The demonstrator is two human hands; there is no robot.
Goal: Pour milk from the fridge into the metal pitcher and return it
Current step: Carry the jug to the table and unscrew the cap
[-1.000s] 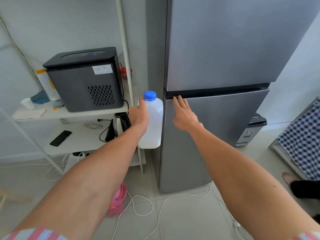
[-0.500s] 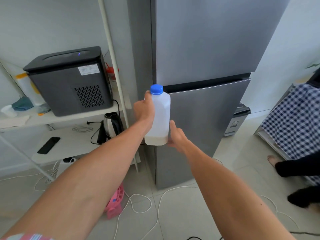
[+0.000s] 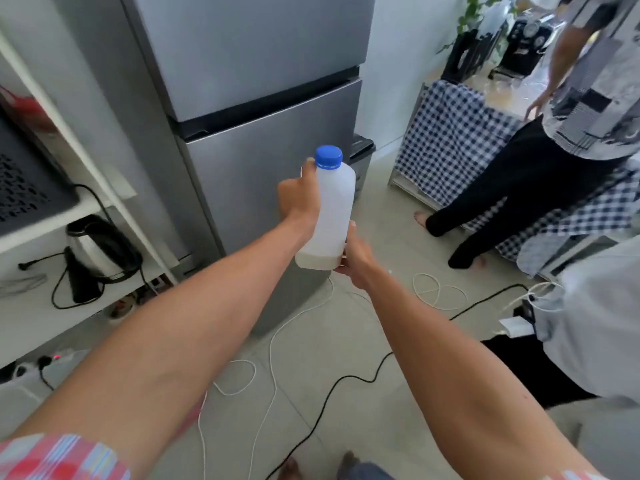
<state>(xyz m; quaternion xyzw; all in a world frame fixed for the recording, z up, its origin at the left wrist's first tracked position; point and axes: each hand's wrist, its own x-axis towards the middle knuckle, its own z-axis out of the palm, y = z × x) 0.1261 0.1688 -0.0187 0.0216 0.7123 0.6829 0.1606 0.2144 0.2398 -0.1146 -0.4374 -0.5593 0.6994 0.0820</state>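
Note:
A translucent white milk bottle [image 3: 330, 216] with a blue cap [image 3: 328, 156] is held upright in front of the grey fridge [image 3: 249, 98]; only a little milk shows at its bottom. My left hand [image 3: 298, 197] grips the bottle's upper left side. My right hand [image 3: 355, 252] cups the bottle's base from the lower right. Both fridge doors are closed. No metal pitcher is in view.
A white shelf unit on the left holds a kettle [image 3: 98, 251] and a dark appliance [image 3: 24, 181]. White and black cables [image 3: 311, 393] lie on the tiled floor. Another person [image 3: 540, 161] stands at right by a checked cloth [image 3: 453, 140].
My right hand left the fridge door handle and came under the bottle's base. The view swung right, away from the shelf, bringing the other person into sight.

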